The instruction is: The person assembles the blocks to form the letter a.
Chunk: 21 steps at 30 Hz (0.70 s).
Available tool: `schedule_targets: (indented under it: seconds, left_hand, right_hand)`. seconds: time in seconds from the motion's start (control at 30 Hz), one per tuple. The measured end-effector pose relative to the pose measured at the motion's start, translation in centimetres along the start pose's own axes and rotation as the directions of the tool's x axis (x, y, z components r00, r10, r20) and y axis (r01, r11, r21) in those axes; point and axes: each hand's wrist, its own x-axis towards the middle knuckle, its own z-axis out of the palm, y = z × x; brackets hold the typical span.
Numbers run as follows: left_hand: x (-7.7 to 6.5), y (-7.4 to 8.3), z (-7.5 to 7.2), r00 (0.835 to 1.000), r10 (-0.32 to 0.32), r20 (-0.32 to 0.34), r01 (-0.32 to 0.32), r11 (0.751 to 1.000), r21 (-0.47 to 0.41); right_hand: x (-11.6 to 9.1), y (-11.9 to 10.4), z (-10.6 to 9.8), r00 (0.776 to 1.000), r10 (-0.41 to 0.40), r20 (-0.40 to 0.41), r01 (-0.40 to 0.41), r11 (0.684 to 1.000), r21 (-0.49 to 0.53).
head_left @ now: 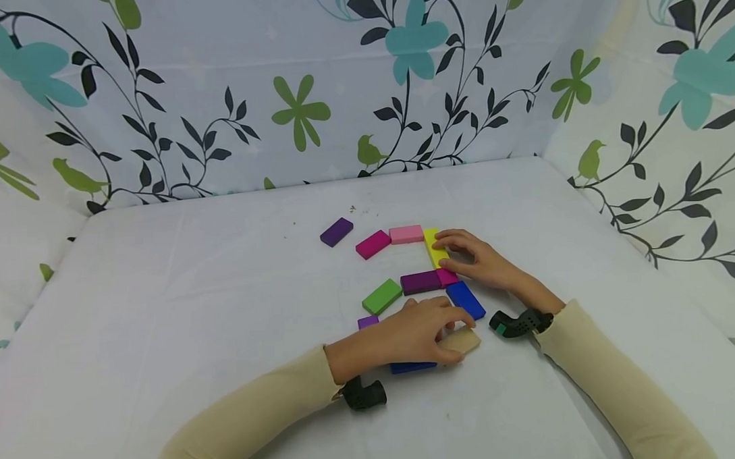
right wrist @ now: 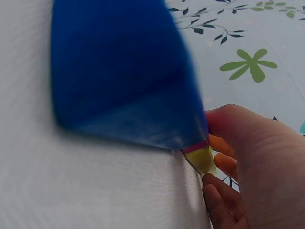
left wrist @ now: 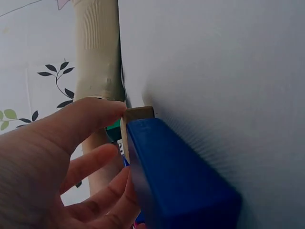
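Note:
A beige block [head_left: 460, 341] lies at the near end of a curved row of coloured blocks, between the thumb and fingers of my left hand [head_left: 410, 330]. In the left wrist view the thumb tip meets the end of this beige block [left wrist: 138, 113], just beyond a blue block [left wrist: 178, 171]. My right hand [head_left: 487, 266] holds the yellow block [head_left: 434, 248] at the far right of the row, thumb at its near end and fingers at its far end. The yellow block [right wrist: 202, 160] also shows between thumb and fingers in the right wrist view.
Between the hands lie a magenta block [head_left: 447, 277], a blue block [head_left: 466, 300] and a dark purple block [head_left: 421, 282]. Pink [head_left: 407, 234], crimson [head_left: 373, 244], violet [head_left: 336, 232] and green [head_left: 382, 296] blocks sit further left. My left hand partly covers another blue block [head_left: 413, 367] and a purple block [head_left: 367, 321].

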Motion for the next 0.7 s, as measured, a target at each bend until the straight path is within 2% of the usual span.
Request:
schedule_targets:
  seconds: [0.17, 0.7]
  left_hand:
    - [0.28, -0.12, 0.07, 0.999, 0.023, 0.048, -0.023, 1.0, -0.002]
    - [0.15, -0.3, 0.17, 0.999, 0.012, 0.05, -0.014, 1.0, 0.022]
  right_hand:
    - [0.0, 0.22, 0.02, 1.0, 0.0, 0.003, 0.0, 1.0, -0.003]
    - [0.04, 0.6, 0.03, 1.0, -0.006, -0.001, 0.006, 1.0, 0.005]
